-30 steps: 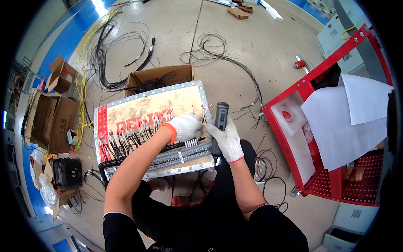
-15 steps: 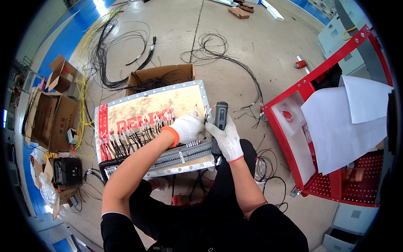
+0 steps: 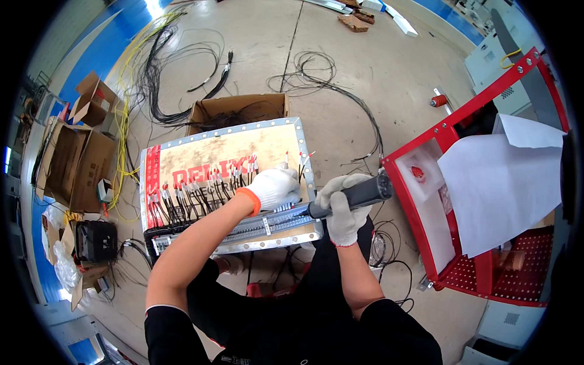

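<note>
My right hand (image 3: 344,213), in a white glove, grips a dark grey electric screwdriver (image 3: 356,196). The tool lies nearly level, its front end at the right part of a long grey terminal block strip (image 3: 249,226). My left hand (image 3: 275,186), in a white glove with an orange cuff, is closed at the strip's far side. Its fingertips and whatever they hold are hidden. Beside it, black wires (image 3: 302,165) with white sleeves and red tips stand up. A row of similar wires (image 3: 188,199) rises along the strip to the left. The strip rests on a metal-edged wooden board (image 3: 225,143).
An open cardboard box (image 3: 240,104) holding black wires adjoins the board's far edge. Cable bundles (image 3: 149,91) run over the floor. At right stands a red metal frame (image 3: 450,137) with white sheets (image 3: 499,182). More boxes (image 3: 91,161) and a black case (image 3: 96,242) are at left.
The electric screwdriver has swung from upright to nearly level, its front end now at the terminal strip. My right hand has turned with it. My left hand stays closed at nearly the same place.
</note>
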The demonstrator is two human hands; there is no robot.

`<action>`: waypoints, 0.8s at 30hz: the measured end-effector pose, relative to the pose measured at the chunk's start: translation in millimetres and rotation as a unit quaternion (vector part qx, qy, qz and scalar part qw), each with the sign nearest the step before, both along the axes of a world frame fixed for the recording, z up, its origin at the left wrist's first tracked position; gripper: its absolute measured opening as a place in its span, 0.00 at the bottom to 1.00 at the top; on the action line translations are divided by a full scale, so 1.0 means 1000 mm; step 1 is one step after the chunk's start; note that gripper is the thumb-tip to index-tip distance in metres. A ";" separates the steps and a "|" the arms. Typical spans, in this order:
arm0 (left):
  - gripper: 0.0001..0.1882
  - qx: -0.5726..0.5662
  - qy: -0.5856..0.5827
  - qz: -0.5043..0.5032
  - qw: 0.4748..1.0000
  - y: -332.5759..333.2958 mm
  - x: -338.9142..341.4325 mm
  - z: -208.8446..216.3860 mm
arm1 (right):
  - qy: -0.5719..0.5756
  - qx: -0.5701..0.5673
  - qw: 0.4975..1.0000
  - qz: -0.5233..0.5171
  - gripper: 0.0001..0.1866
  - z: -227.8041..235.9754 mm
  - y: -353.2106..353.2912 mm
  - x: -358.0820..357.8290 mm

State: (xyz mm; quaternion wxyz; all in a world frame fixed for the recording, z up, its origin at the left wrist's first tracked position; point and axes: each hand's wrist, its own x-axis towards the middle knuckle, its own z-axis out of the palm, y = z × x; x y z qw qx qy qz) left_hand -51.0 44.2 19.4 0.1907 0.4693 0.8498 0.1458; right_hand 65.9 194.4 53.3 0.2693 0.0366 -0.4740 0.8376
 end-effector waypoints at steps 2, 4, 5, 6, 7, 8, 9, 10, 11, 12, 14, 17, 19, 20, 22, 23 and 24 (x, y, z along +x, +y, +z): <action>0.12 -0.020 -0.002 0.019 1.000 0.004 0.001 -0.005 | -0.014 0.047 0.999 -0.014 0.19 -0.003 -0.002 0.002; 0.12 -0.043 0.006 0.039 0.998 0.008 0.002 -0.011 | -0.010 0.086 0.996 -0.017 0.17 0.000 -0.006 0.002; 0.12 -0.056 0.014 0.050 0.997 0.010 0.002 -0.016 | -0.007 0.098 0.995 -0.020 0.18 -0.001 -0.007 0.003; 0.12 -0.069 0.023 0.060 0.996 0.011 0.002 -0.020 | -0.004 0.110 0.994 -0.023 0.18 -0.002 -0.007 0.003; 0.12 -0.070 0.015 0.052 0.996 0.011 0.002 -0.019 | -0.003 0.122 0.992 -0.027 0.19 -0.004 -0.007 0.004; 0.12 -0.071 0.008 0.044 0.997 0.012 -0.001 -0.019 | 0.016 0.131 0.991 -0.020 0.20 -0.007 -0.007 0.005; 0.12 -0.071 0.000 0.036 0.997 0.013 -0.004 -0.018 | 0.036 0.140 0.989 -0.012 0.21 -0.010 -0.008 0.006; 0.12 -0.073 -0.027 0.010 0.997 0.011 -0.008 -0.016 | 0.057 0.149 0.987 -0.001 0.22 -0.011 -0.011 0.006; 0.12 -0.075 -0.053 -0.016 0.996 0.009 -0.014 -0.013 | 0.072 0.105 0.992 0.010 0.21 -0.012 -0.019 0.008; 0.12 -0.076 -0.080 -0.042 0.993 0.007 -0.020 -0.011 | 0.084 0.136 0.987 0.030 0.21 -0.015 -0.018 0.011; 0.11 -0.068 -0.110 -0.060 0.990 0.003 -0.026 -0.005 | 0.106 0.243 0.963 0.044 0.24 -0.018 -0.017 0.013; 0.10 -0.039 -0.151 -0.072 0.985 0.002 -0.030 -0.004 | 0.189 0.267 0.943 0.056 0.34 -0.020 -0.018 0.009; 0.10 -0.053 -0.134 -0.062 0.988 0.003 -0.028 -0.003 | 0.195 0.234 0.951 0.056 0.34 -0.023 -0.022 0.010; 0.10 -0.059 -0.125 -0.056 0.989 0.005 -0.028 -0.001 | 0.190 0.219 0.956 0.055 0.33 -0.021 -0.023 0.010; 0.10 -0.098 -0.119 -0.040 0.987 0.011 -0.027 0.000 | 0.156 0.214 0.962 0.063 0.30 -0.016 -0.020 0.012; 0.10 -0.114 -0.107 -0.039 0.987 0.015 -0.027 0.000 | 0.150 0.206 0.966 0.046 0.30 -0.018 -0.023 0.012; 0.11 -0.130 -0.096 -0.038 0.986 0.018 -0.026 -0.001 | 0.145 0.199 0.969 0.028 0.29 -0.020 -0.026 0.012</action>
